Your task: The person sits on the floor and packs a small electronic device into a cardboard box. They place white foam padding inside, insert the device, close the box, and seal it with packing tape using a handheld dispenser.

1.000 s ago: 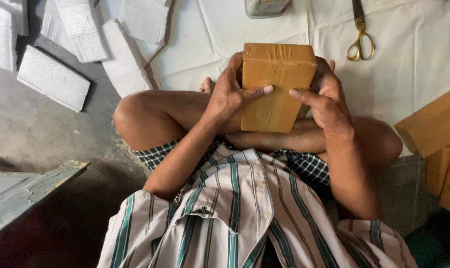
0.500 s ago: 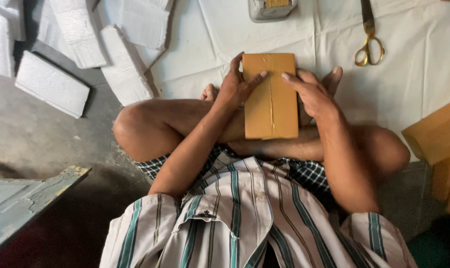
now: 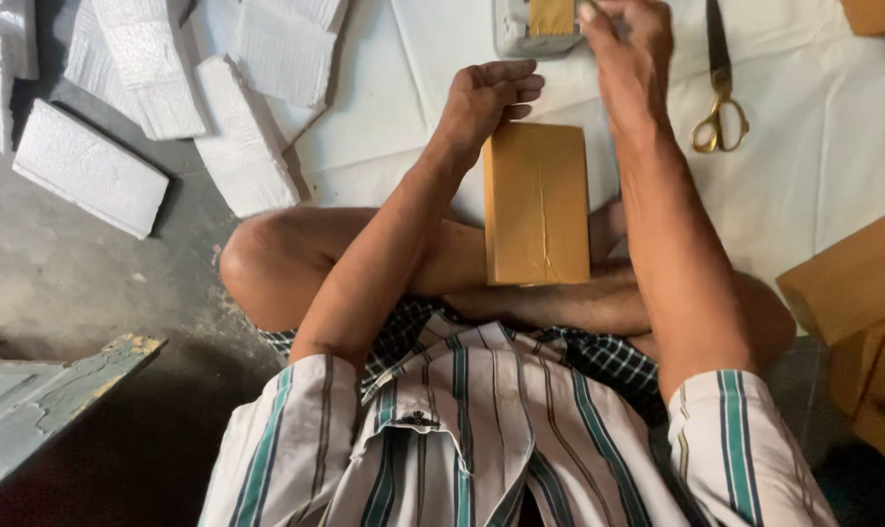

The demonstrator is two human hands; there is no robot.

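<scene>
White sheeting was spread over the grey floor, with foam slabs scattered at the left and gold-handled scissors lying at the upper right. A flat package wrapped in brown tape was rested across the crossed legs. Half a second earlier it had been gripped by both hands; now it was steadied only at its upper left corner by the left hand, fingers loosely curled. The right hand had been lifted away to a grey tape dispenser, its fingertips pinched at the tape's end. Brown cartons were stacked at the right.
</scene>
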